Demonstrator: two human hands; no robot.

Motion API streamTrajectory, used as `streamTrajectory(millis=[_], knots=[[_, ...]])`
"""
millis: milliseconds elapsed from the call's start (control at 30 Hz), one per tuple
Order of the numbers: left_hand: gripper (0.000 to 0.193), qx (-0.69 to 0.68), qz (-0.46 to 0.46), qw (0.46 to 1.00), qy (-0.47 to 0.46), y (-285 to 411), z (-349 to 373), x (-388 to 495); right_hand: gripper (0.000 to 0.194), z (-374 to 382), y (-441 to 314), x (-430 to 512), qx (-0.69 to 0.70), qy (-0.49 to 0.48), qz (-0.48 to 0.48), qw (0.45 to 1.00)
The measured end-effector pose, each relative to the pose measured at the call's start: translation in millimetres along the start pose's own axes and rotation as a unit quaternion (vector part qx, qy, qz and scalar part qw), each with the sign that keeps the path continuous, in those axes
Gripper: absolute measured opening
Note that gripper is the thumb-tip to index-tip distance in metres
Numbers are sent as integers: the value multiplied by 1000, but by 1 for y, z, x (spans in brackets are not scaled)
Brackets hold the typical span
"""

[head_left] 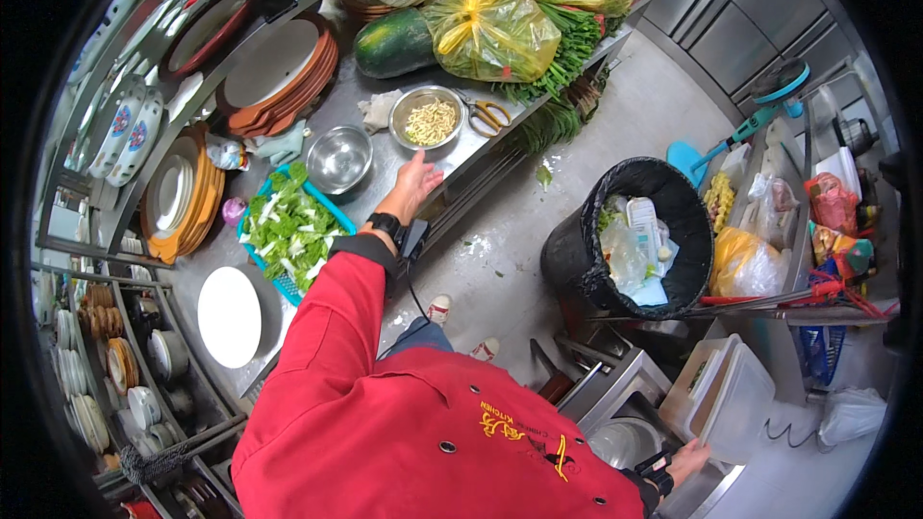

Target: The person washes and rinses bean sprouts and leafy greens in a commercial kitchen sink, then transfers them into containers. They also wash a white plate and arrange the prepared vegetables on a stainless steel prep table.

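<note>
My left hand (418, 184) reaches over the steel worktop with its fingers apart and nothing in them. Its fingertips are at the near edge of a steel bowl (431, 121) of small pale food pieces; whether they touch is unclear. Beside that bowl are an empty steel bowl (340, 160) and orange-handled scissors (490, 117). A turquoise basket (290, 287) of cut leafy greens (292, 223) lies left of my forearm. Low on the right, my right hand (689, 463) grips the lower corner of a translucent plastic container (743, 404), which stands tilted against another one (696, 382).
A black-lined bin (559, 252) with rubbish stands on the floor to my right. A green melon (393, 43) and a yellow bag (497, 36) lie at the worktop's far end. Stacked plates (277, 79) and a white oval plate (229, 317) are on the left.
</note>
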State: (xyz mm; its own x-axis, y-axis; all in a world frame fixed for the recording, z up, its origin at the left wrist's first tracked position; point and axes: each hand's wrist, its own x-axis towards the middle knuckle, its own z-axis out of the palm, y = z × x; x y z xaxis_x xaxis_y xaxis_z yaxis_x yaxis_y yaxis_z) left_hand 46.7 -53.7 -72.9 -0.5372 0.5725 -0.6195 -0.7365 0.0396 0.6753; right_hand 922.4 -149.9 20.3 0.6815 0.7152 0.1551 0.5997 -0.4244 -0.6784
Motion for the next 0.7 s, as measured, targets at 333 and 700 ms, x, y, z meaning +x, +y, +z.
streamTrajectory(millis=[333,700], knots=[[35,1,142,987,77,13,8,35,50,44,-65,22,304,-59,141,940],[20,79,48,996,-13,32,-2,-12,41,83,-79,57,166,128,256,944]])
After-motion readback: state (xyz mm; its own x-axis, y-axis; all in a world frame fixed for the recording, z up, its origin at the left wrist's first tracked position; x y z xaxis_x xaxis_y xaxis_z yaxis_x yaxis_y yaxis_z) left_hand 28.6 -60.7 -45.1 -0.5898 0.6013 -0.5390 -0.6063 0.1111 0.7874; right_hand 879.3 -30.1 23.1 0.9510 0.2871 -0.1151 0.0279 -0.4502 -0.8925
